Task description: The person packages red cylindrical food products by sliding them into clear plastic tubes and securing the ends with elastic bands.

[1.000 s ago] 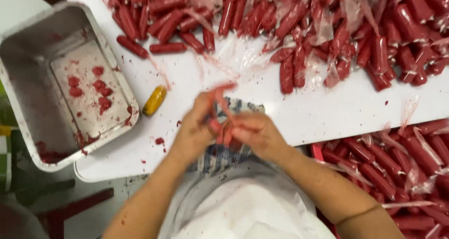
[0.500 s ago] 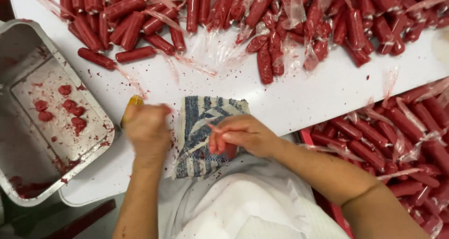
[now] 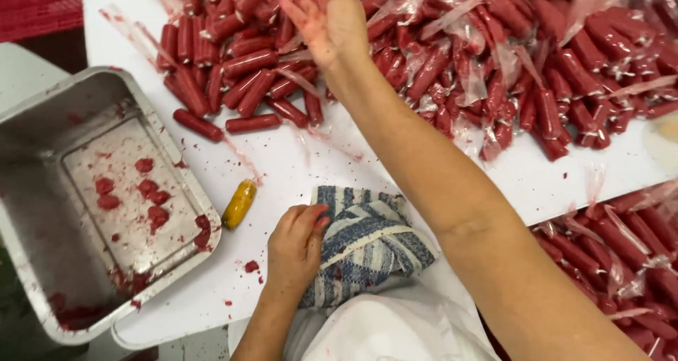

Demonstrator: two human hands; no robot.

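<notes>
R hand (image 3: 326,16) spread wide above sausage pile (image 3: 438,57), empty. L hand (image 3: 295,246) presses striped cloth (image 3: 371,244) on tabletop (image 3: 296,170). Sausages prob. soft, slick; grip mid-length.

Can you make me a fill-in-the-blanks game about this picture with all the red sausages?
1. The left hand rests on a striped ____ at the table's edge.
2. The right hand reaches over a pile of red ____.
3. The small yellow thing lies between the cloth and the metal ____.
4. The table top is coloured ____.

Missing words: cloth; sausages; tray; white
</notes>
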